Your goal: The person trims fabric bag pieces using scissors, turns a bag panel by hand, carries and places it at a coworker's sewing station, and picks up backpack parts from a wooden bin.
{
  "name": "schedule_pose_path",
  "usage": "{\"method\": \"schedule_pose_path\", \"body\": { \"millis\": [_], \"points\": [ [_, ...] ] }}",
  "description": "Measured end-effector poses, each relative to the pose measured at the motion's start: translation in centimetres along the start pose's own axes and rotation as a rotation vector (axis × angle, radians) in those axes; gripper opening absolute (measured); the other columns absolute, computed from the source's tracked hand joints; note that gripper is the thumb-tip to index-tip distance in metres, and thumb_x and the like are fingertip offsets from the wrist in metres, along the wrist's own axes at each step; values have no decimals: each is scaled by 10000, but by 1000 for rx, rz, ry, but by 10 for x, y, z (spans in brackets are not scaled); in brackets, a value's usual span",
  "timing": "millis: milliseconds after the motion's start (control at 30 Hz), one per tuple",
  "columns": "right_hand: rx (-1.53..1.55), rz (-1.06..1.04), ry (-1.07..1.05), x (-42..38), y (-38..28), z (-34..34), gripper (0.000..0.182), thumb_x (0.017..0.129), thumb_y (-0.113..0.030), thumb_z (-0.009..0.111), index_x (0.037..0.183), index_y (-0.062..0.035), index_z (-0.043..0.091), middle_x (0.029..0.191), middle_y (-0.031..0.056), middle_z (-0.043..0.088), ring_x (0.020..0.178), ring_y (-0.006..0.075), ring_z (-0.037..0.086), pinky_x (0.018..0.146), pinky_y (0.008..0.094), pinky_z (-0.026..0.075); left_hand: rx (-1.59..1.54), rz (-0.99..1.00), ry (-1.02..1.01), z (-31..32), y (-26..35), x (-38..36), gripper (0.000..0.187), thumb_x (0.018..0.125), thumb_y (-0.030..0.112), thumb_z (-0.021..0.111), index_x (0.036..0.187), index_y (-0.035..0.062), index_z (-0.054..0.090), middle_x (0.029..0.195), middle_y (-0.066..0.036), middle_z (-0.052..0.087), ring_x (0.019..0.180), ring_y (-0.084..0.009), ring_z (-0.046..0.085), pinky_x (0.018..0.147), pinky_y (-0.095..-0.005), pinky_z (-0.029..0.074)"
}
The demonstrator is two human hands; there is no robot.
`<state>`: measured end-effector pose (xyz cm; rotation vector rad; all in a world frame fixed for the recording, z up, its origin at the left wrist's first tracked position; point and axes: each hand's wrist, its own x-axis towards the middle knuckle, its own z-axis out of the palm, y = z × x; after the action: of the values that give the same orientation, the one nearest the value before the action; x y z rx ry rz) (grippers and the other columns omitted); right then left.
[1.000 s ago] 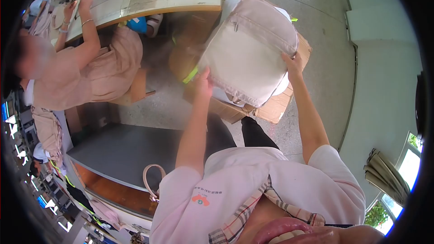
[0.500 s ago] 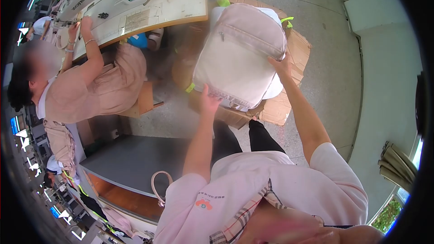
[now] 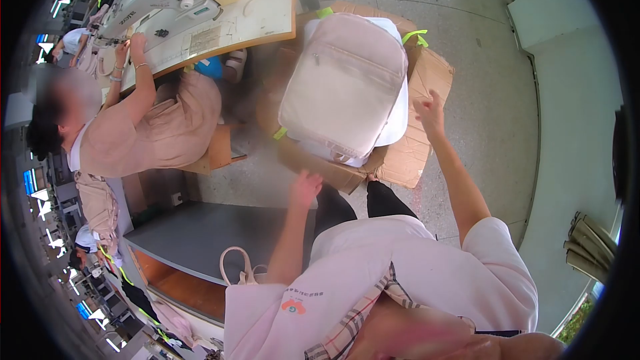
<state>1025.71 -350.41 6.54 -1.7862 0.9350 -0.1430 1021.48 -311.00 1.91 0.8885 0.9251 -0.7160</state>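
Note:
A pale pink backpack lies flat on white material in an open cardboard box on the floor, its front pocket zip facing up. My left hand is below the box's near left edge, away from the backpack, holding nothing, fingers apart. To the right of the backpack, over a cardboard flap, my right hand is raised with nothing in it and its fingers spread. Neither hand touches the backpack.
At the left a seated co-worker has both hands at a sewing machine on a white-topped table. A dark grey surface stands near my left arm, with a pink strap loop beside my sleeve. A wall rises at the right.
Both my hands have let go of the backpack and moved off it, the left one down, the right one outward. The backpack now rests a little further left in the view.

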Motion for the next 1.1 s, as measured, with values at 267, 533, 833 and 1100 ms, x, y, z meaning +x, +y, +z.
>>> {"method": "schedule_pose_path", "body": {
  "millis": [267, 533, 833, 1100],
  "points": [
    [-285, 521, 82, -122, 214, -209, 517, 658, -62, 562, 1153, 36, 449, 578, 128, 534, 409, 176, 515, 334, 307, 385, 361, 571, -162, 116, 75, -165, 199, 848, 93, 511, 1027, 10, 540, 915, -124, 607, 802, -190, 600, 749, -301, 493],
    [32, 873, 89, -260, 273, -267, 152, 693, -17, 523, 835, 19, 565, 646, 116, 552, 492, 213, 575, 373, 320, 476, 688, 1266, -1515, 231, 163, -369, 503, 851, 328, 483, 1205, -21, 407, 1077, -215, 525, 939, -267, 523, 804, -391, 429],
    [-253, 566, -99, -295, 214, -261, 378, 704, -80, 594, 1061, 32, 536, 689, 122, 609, 553, 164, 598, 462, 281, 502, 749, 1609, -1672, 235, 172, -427, 447, 855, 302, 463, 1175, -10, 449, 1125, -247, 471, 852, -220, 504, 764, -348, 416],
    [-236, 516, -103, -254, 264, -318, 375, 697, -78, 592, 1051, 38, 550, 656, 140, 614, 529, 175, 605, 458, 304, 512, 719, 1821, -1501, 268, 102, -454, 405, 858, 279, 445, 1147, -1, 487, 1168, -276, 423, 775, -179, 486, 729, -311, 404]
  ]
}}
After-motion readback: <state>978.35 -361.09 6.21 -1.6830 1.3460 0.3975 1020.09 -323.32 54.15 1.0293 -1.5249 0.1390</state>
